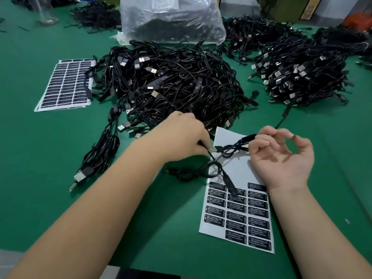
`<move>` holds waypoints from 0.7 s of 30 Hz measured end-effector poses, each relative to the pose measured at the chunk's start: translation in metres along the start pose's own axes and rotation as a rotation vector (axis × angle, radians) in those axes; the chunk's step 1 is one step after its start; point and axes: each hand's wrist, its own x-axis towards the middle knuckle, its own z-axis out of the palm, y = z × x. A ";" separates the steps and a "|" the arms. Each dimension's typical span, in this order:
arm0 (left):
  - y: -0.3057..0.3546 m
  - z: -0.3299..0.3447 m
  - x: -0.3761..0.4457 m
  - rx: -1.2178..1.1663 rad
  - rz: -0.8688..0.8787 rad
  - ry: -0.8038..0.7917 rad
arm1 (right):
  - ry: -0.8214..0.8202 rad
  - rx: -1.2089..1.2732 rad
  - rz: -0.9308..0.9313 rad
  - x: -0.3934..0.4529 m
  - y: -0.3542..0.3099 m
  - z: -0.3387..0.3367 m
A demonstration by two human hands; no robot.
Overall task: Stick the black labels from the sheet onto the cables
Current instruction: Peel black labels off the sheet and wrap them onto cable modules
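A white label sheet [239, 170] lies in front of me on the green table, its upper part bare and its lower part holding several black labels [237, 216]. A black USB cable [203, 172] loops across the sheet. My left hand [181, 135] pinches this cable near its USB plug [216, 149]. My right hand [281, 156], palm up with curled fingers, holds the cable's thicker black controller part [246, 138] between thumb and fingers.
A big heap of black cables [171, 85] lies behind my hands, another heap [302, 73] at the right. A full label sheet [66, 85] lies at the left, a small cable bundle [100, 156] near my left forearm, and a clear plastic bag [171, 19] at the back.
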 end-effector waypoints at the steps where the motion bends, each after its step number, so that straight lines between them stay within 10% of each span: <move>1: -0.003 -0.002 -0.001 -0.054 0.004 0.059 | 0.037 0.026 -0.035 0.000 -0.001 0.000; 15: -0.048 -0.030 0.073 -0.865 -0.787 1.122 | 0.130 0.023 -0.106 0.003 -0.002 -0.001; 21: -0.058 -0.017 0.089 -0.221 -0.749 0.495 | 0.080 -0.086 0.056 0.001 0.001 0.003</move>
